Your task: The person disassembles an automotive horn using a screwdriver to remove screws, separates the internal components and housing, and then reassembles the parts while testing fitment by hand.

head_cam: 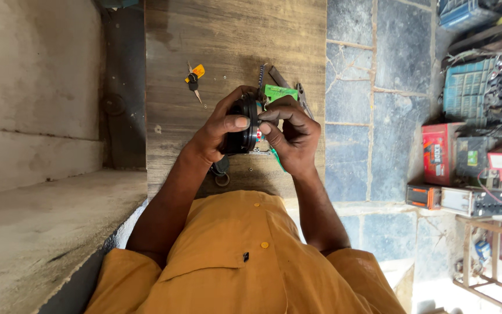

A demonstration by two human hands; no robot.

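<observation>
My left hand (219, 131) grips a round black part (243, 125) with a shiny rim, held on edge above the wooden table (233, 35). My right hand (290, 135) pinches the same part from the other side, thumb and fingers on its rim. A green tool handle (280, 92) pokes out just behind my right hand. Small parts under the hands are mostly hidden.
A key with a yellow tag (194, 77) lies on the table beyond my left hand. Pliers (303, 96) rest near the table's right edge. Batteries and boxes (472, 151) crowd the stone floor at right. A concrete ledge (30, 227) runs along the left.
</observation>
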